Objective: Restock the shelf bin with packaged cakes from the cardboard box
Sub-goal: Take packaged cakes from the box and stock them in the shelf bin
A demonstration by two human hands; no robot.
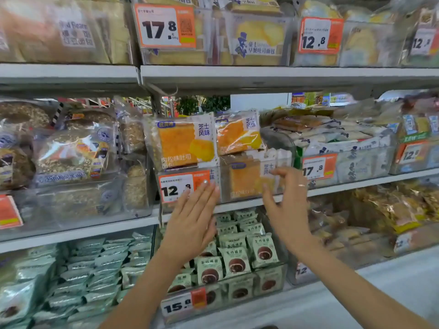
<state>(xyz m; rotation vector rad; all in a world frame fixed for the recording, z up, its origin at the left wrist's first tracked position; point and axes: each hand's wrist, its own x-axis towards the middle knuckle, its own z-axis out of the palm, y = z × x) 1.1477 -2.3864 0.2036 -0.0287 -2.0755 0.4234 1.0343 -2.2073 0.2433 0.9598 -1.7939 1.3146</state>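
Observation:
A clear shelf bin on the middle shelf holds orange packaged cakes. One cake pack stands upright on top at the left, a second leans beside it, and a third sits low behind the bin's front wall. My left hand is flat, fingers apart, just in front of the 12.8 price tag. My right hand is spread open in front of the bin's right half, holding nothing. The cardboard box is out of view.
Neighbouring bins hold seeded bread at the left and white packs at the right. Below, a bin of green chocolate cake packs sits under my arms. The upper shelf edge runs above the bin.

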